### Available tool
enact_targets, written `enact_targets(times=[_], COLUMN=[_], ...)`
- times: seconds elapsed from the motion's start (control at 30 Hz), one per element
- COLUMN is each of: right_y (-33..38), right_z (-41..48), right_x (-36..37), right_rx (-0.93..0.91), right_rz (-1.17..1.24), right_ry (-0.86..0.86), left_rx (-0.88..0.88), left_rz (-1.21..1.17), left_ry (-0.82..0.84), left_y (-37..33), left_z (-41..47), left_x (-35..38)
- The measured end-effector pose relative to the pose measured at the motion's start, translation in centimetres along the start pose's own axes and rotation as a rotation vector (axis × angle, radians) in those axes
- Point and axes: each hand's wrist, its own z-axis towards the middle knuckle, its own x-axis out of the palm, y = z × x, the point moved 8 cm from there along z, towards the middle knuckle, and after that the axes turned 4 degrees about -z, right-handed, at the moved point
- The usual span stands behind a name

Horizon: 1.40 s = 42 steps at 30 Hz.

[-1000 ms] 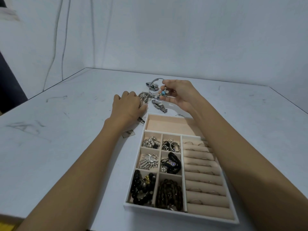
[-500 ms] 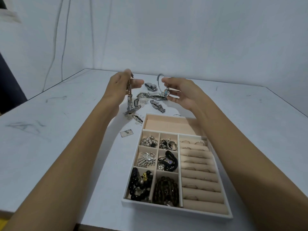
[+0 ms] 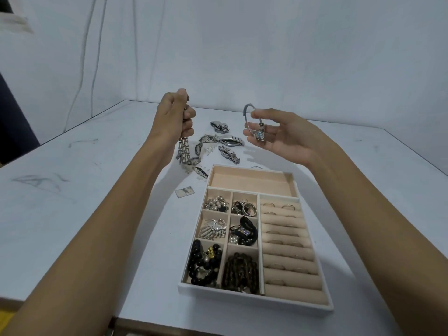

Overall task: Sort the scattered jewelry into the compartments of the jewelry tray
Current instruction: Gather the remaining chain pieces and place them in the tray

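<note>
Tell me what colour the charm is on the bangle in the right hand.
Pale blue, on a silver bangle held in the right hand; head view.

One jewelry tray (image 3: pixel 252 295), two hands, one chain bracelet (image 3: pixel 184 151), one bangle (image 3: pixel 251 120), roughly four loose watch pieces (image 3: pixel 230 140).

White tray (image 3: pixel 254 298), beige lining; black beads (image 3: pixel 202 261); silver bangle (image 3: pixel 247 117) (blue charm); white table (image 3: pixel 72 190).
</note>
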Motion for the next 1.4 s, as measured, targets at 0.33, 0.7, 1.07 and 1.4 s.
enact_targets(times=[0.33, 0.7, 1.07, 1.4], right_y=[0.9, -0.2, -0.4, 0.1], right_z=[-4.9, -6.1, -6.2, -5.0], right_x=[-1.6, -0.1, -0.5, -0.5], right_rx=[-0.142, -0.058, -0.012, -0.196], right_rz=[-1.022, -1.452, -1.444, -1.551], right_ry=[0.043, 0.188, 0.21, 0.026], left_rx=[0.054, 0.03, 0.021, 0.026], left_rz=[-0.015, 0.008, 0.044, 0.05], left_ry=[-0.042, -0.063, -0.049, -0.042], left_y=[-1.3, -1.1, -0.9, -1.0], left_z=[-0.7, -0.8, -0.9, -1.0], left_x=[0.1, -0.2, 0.0, 0.1])
